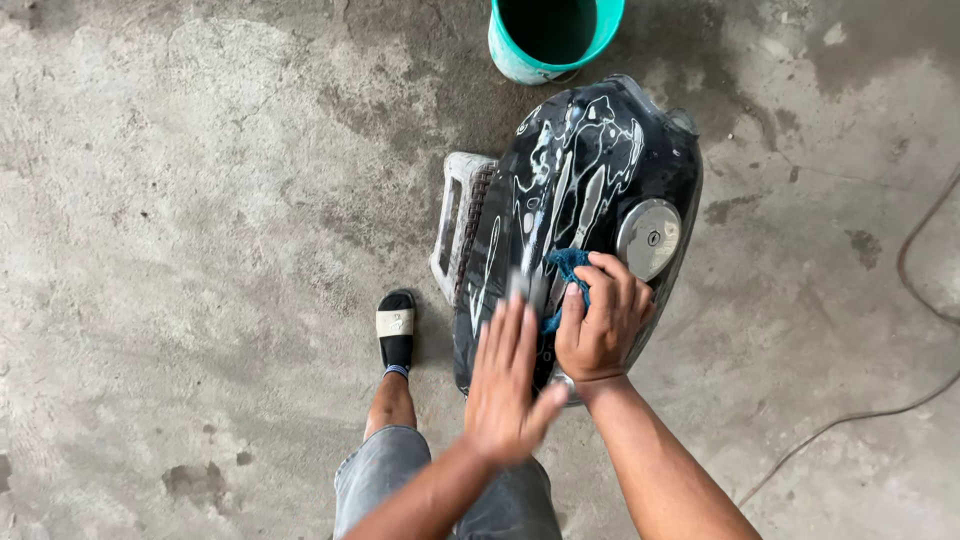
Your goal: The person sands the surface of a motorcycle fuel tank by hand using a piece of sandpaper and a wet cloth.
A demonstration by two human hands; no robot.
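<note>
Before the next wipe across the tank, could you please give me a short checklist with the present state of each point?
1. Cloth in hand: ok. The right hand grips the blue cloth against the black tank.
2. Left hand placed: ok. The left hand lies flat on the tank, blurred.
3. Tank supported: ok. It rests on a pale stool; how firmly, cannot tell.
4. Filler cap shut: ok. The round silver cap sits flush.
5. Bucket at hand: ok. The teal bucket stands just beyond the tank; contents cannot tell.
6. Cable out of the way: ok. The cable lies on the floor to the right.
</note>
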